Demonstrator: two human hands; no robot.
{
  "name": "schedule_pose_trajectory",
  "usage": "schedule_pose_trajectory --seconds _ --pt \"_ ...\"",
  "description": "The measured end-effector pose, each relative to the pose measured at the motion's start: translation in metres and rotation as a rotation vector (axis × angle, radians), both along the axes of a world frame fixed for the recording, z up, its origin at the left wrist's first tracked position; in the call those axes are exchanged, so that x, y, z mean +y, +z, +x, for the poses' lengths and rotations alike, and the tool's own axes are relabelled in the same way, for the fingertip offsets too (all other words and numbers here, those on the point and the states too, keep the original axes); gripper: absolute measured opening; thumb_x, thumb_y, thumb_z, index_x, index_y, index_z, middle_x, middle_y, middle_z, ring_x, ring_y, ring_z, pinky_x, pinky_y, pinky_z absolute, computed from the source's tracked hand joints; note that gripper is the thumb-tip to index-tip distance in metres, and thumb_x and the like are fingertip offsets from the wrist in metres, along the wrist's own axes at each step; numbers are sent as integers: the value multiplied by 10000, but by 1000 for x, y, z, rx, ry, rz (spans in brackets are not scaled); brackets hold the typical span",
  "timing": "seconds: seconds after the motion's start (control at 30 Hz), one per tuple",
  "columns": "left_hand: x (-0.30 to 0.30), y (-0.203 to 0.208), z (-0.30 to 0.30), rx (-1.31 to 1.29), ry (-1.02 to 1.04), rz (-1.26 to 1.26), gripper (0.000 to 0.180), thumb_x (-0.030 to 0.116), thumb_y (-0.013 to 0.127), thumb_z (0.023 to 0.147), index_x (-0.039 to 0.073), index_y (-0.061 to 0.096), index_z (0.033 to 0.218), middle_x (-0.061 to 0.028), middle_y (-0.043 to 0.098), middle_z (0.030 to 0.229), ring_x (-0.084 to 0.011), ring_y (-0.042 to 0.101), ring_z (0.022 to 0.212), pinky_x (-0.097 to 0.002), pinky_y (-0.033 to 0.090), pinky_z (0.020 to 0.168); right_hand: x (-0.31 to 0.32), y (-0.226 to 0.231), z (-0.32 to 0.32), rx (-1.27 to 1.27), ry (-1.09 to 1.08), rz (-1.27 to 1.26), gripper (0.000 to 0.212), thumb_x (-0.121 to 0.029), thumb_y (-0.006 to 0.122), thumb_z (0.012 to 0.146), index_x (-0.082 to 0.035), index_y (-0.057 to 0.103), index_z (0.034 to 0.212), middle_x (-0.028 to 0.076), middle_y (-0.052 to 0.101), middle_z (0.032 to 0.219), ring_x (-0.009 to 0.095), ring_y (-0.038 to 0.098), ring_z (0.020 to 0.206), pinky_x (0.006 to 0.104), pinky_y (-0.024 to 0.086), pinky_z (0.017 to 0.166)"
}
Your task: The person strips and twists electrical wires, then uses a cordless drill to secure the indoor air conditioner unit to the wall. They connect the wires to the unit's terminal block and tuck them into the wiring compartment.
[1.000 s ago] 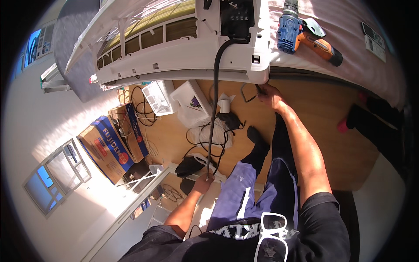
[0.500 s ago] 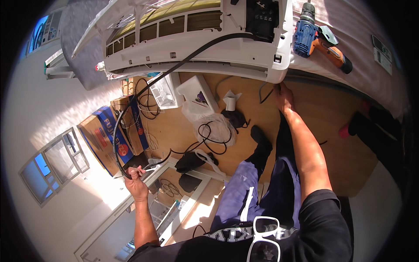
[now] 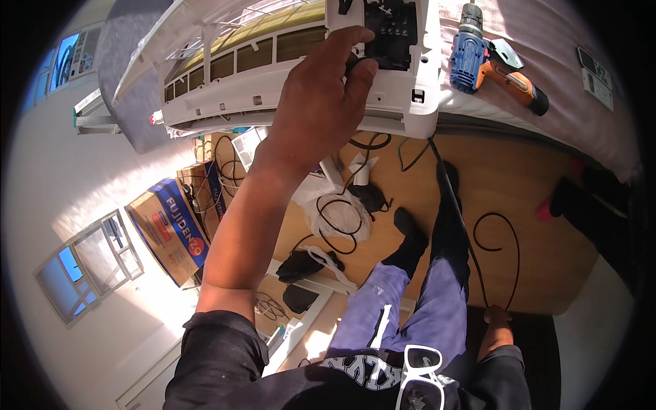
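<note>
My left hand (image 3: pixel 320 96) reaches over the front of a white indoor air-conditioner unit (image 3: pixel 421 106), by its dark terminal compartment (image 3: pixel 391 41). Its thumb and fingers curl around a short stretch of black cable (image 3: pixel 353 61), mostly hidden by the hand. At the lower right, my right hand (image 3: pixel 497 316) is closed on black cable (image 3: pixel 466 236). One stretch runs taut from the unit's lower right corner down to this hand. Beyond the hand, a loose end (image 3: pixel 517 256) curls over the floor.
A blue and orange power drill (image 3: pixel 471 58) and a white remote (image 3: pixel 598 89) lie on the pinkish sheet. Cardboard boxes (image 3: pixel 160 225), plastic wrapping (image 3: pixel 335 222) and a black bag (image 3: pixel 304 260) occupy the floor at left. Another person's dark-clothed leg (image 3: pixel 581 212) shows at right.
My left hand has moved from the far lower left up to the unit's compartment. My right hand has drawn cable from the unit's lower corner down toward my side; the big left-hand arc is gone.
</note>
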State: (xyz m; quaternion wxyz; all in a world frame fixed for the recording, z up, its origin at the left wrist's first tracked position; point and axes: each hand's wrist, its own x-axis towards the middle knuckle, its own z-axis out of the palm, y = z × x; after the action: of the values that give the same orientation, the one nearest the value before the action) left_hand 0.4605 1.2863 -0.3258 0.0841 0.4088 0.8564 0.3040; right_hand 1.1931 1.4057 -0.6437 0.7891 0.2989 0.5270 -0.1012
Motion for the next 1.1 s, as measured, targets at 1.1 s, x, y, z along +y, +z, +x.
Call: schedule_pose_trajectory --seconds 1.1 --pt "-364 133 137 -154 601 260 337 339 743 1049 24 709 1164 -37 645 1016 -103 541 762 -267 426 659 -29 -44 -458 1925 -397 241 280 -323 597 1088 -47 650 1078 220 715 1018 463 682 946 540 565 808"
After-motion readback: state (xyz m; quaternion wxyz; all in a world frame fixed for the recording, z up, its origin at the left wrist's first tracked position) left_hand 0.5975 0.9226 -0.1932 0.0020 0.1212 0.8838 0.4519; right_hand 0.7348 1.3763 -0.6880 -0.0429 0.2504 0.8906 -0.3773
